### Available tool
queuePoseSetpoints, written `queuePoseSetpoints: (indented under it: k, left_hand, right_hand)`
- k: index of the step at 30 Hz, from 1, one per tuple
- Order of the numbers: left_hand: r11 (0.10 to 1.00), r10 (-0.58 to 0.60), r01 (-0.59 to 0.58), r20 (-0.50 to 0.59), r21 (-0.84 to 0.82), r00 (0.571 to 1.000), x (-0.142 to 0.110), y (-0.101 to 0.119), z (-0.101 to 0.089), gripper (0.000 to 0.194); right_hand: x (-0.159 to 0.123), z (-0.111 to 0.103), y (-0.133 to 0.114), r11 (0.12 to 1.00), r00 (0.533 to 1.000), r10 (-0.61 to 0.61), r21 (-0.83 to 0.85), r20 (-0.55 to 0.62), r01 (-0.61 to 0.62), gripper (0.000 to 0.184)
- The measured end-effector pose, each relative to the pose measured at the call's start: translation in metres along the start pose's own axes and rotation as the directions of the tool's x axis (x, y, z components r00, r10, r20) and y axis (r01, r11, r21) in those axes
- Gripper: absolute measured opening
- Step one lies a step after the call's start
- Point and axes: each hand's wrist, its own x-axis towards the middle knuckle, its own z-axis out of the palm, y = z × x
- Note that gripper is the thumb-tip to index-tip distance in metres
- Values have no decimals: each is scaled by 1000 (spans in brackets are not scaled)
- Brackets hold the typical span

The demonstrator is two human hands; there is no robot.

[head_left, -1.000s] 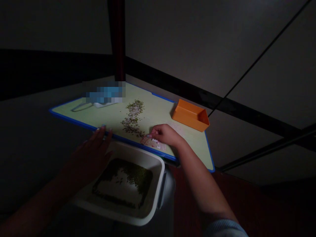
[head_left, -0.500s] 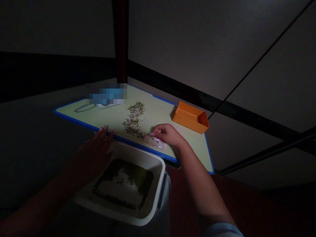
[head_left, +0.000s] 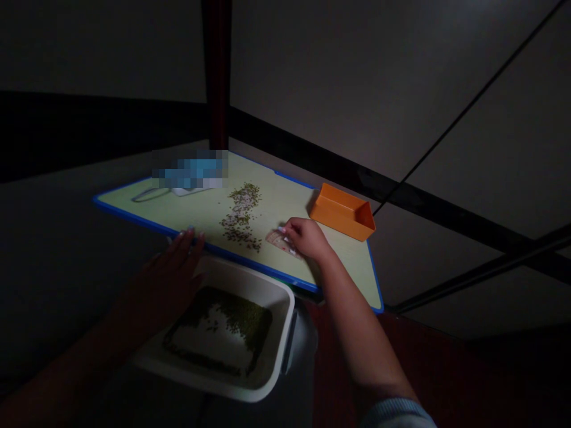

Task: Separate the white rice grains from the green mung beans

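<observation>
A pale green mat with a blue border (head_left: 134, 205) carries a scatter of small green and pale grains (head_left: 239, 215). My right hand (head_left: 305, 238) rests on the mat just right of the grains, fingers curled on a small flat clear card-like piece (head_left: 279, 241). My left hand (head_left: 172, 267) lies with fingers stretched out on the far left rim of a white tray (head_left: 279, 345), fingertips at the mat's blue edge. The tray sits below the mat's near edge and holds green grains (head_left: 243, 318) over a pale layer.
An orange box (head_left: 342, 211) stands on the mat's right side, behind my right hand. A white object with a blurred blue patch (head_left: 190, 178) and a thin cord sits at the mat's far left. A dark post (head_left: 217, 71) rises behind the mat. The surroundings are dark.
My right hand has drawn back with the flat piece from the mat's near edge, up and right toward the orange box. My left hand stays on the tray rim.
</observation>
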Motion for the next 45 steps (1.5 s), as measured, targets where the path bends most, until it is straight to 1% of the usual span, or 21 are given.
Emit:
queuePoseSetpoints:
  k: [3,6,8,10,12,13,17,27,36,41,43,45]
  left_hand:
    - [1000,-6,6,2,-6,1000,0,-1,0,66]
    - [1000,-3,3,12,-4,1000,0,1,-4,68]
    - [1000,-5,5,19,3,1000,0,2,-6,68]
    - [1000,-9,8,23,11,1000,-1,3,-7,68]
    - [1000,-6,5,20,16,1000,-1,2,-5,69]
    - [1000,-1,1,17,16,1000,-1,1,-3,69]
    - [999,18,-18,2,29,1000,-3,-2,4,68]
    - [999,39,-38,-28,29,999,-4,-7,10,70]
    - [999,39,-38,-30,20,999,-5,-6,6,73]
    - [999,35,-36,-30,-11,999,-4,-5,4,77]
    - [1000,27,-27,-24,-9,999,-4,-5,3,76]
    - [1000,26,-26,-24,-4,999,-4,-5,3,76]
  right_hand:
    - [0,1,-1,1000,1000,2,-4,-20,-2,18]
    - [-1,1,-2,995,1000,-19,99,-21,21,17]
    - [-2,1,-3,973,999,-26,232,45,14,18]
    - [-3,0,-5,936,988,-27,352,152,-29,20]
    - [-5,-1,-7,907,970,-29,414,242,-76,20]
    - [-5,-1,-7,902,963,-30,423,269,-91,20]
    - [-6,0,-6,914,956,-25,393,292,-97,19]
    - [-4,4,0,961,978,-53,275,200,-4,23]
    - [-4,1,-3,982,987,-42,190,152,12,21]
    - [-4,1,-3,991,992,-31,136,120,14,18]
    - [-4,1,-2,992,995,-22,127,102,9,19]
    - [-4,1,-2,988,995,-22,152,98,7,19]
